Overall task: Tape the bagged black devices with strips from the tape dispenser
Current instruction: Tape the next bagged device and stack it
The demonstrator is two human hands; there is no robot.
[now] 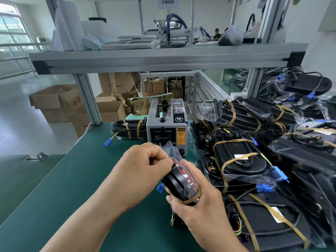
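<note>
Bagged black plastic device (179, 182) hangs in the air just in front of the grey box-shaped tape dispenser (166, 131), over the green table mat (72, 188), held by 2 hands. The left hand (145, 171) pinches the loose clear flap of the bag at the top end, fingers curled in tight. The right hand (198, 206) wraps around the lower end, thumb lying by 1 brown tape band that circles it.

From where I stand the trouble is plain: neither hand is free to pull a strip. Letting go with the left would likely let the flap spring open; easing the right could let the slick bag slide. The blue plastic connector (160, 188) pokes out at the side on its wires and could get snagged or taped down by mistake. The flap also hides the dispenser's outlet, so I cannot tell whether a strip is waiting there. The heap of taped black devices (241, 157) to the right looks loosely stacked and might shift if nudged.

As for writing, the dispenser's yellow warning label (181, 136) reads "CAUTION", with finer lines below too small to trust, and a round black mark above it says "SEMI". The white hanging sign (167, 1) overhead shows 灯罩组装. Red characters on the brown cardboard boxes (54, 100) are too blurred to read.
</note>
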